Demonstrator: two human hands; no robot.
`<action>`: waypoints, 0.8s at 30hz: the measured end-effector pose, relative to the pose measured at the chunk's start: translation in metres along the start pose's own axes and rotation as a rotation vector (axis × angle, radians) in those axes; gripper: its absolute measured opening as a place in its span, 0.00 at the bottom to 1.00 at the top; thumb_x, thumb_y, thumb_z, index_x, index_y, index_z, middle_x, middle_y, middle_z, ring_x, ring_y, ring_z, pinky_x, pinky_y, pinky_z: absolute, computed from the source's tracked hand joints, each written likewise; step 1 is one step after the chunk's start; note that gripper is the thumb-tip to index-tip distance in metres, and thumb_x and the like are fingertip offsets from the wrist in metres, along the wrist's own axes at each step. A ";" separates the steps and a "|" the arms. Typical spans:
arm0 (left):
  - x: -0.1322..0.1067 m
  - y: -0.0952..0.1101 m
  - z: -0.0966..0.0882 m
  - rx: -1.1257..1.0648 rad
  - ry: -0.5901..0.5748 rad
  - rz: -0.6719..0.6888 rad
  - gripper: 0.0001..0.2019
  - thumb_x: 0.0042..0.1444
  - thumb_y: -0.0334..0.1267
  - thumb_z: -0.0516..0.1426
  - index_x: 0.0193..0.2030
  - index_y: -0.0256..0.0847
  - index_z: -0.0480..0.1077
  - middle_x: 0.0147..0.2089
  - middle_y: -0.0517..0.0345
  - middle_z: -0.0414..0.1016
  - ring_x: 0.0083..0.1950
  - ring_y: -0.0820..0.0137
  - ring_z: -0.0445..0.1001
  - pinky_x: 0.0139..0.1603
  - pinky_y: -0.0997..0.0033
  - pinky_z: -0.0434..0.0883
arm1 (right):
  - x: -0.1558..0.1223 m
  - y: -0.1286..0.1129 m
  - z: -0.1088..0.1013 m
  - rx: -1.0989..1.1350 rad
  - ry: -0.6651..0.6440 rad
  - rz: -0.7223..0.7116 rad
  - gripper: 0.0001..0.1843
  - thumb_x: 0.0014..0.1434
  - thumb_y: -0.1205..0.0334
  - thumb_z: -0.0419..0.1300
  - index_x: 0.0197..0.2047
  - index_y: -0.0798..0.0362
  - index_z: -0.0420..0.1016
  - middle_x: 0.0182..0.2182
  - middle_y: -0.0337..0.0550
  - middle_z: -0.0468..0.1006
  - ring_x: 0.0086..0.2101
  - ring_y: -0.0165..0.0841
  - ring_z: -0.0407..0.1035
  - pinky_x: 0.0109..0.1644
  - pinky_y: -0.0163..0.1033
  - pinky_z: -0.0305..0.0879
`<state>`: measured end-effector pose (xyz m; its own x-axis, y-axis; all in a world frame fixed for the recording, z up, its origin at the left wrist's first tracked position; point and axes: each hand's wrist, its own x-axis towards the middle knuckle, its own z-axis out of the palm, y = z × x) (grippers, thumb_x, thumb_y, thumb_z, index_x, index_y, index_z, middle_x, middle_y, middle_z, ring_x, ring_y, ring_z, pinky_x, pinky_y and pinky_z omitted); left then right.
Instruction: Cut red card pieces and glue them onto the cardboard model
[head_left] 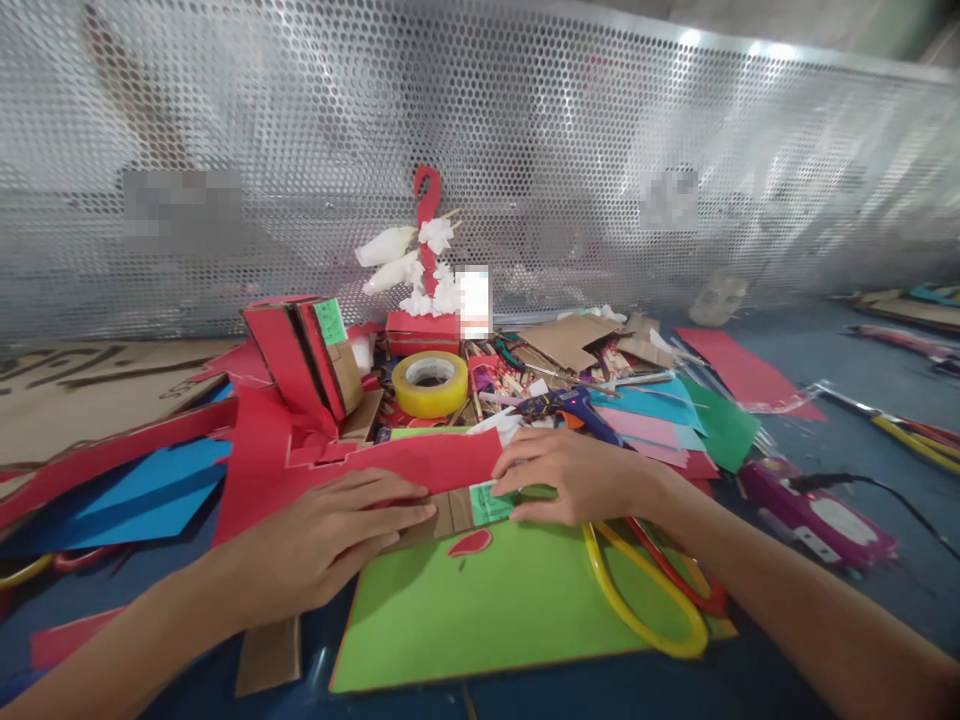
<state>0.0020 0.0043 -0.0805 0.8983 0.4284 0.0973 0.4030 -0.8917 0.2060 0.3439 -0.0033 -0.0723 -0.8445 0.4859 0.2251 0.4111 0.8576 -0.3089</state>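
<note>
A brown cardboard strip (452,510) with a green printed label (491,503) lies against the front edge of a red paper strip (450,458). My left hand (322,525) rests on the strip's left part, fingers stretched out and flat. My right hand (574,472) grips the right end, its fingertips bent over the red edge and its thumb near the label. Beneath both is a green sheet (487,610) bearing a small red paper scrap (469,543). Scissors with yellow and red handles (660,610) lie on the sheet, partly under my right forearm.
Behind my hands are a roll of yellow tape (430,385), a blue glue gun (574,405) and a red cardboard piece (300,365). A red stand with white flowers (427,260) is farther back. A purple power strip (821,515) with a black cord lies right. A perforated metal panel (525,130) closes the back.
</note>
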 end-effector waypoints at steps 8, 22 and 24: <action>0.000 -0.003 -0.006 -0.147 -0.030 -0.019 0.25 0.71 0.33 0.50 0.71 0.60 0.61 0.68 0.61 0.71 0.69 0.65 0.67 0.68 0.63 0.67 | 0.000 0.000 0.003 0.062 -0.025 0.074 0.12 0.66 0.57 0.63 0.49 0.52 0.82 0.48 0.48 0.80 0.47 0.38 0.74 0.54 0.42 0.66; 0.002 -0.007 -0.009 -0.273 -0.014 0.006 0.23 0.69 0.30 0.52 0.67 0.56 0.68 0.66 0.57 0.73 0.67 0.66 0.69 0.67 0.62 0.69 | 0.000 -0.002 0.003 0.076 -0.072 0.129 0.13 0.67 0.56 0.61 0.51 0.50 0.82 0.49 0.48 0.80 0.46 0.38 0.73 0.52 0.42 0.65; 0.002 -0.007 -0.009 -0.264 -0.015 0.000 0.24 0.69 0.29 0.52 0.67 0.56 0.68 0.66 0.58 0.73 0.67 0.67 0.69 0.67 0.62 0.68 | 0.000 -0.002 0.004 0.077 -0.074 0.132 0.13 0.67 0.55 0.61 0.51 0.50 0.82 0.49 0.48 0.79 0.46 0.38 0.73 0.51 0.42 0.65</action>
<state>-0.0005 0.0126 -0.0733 0.9017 0.4243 0.0836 0.3449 -0.8222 0.4527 0.3417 -0.0053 -0.0749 -0.8090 0.5774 0.1100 0.4952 0.7704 -0.4016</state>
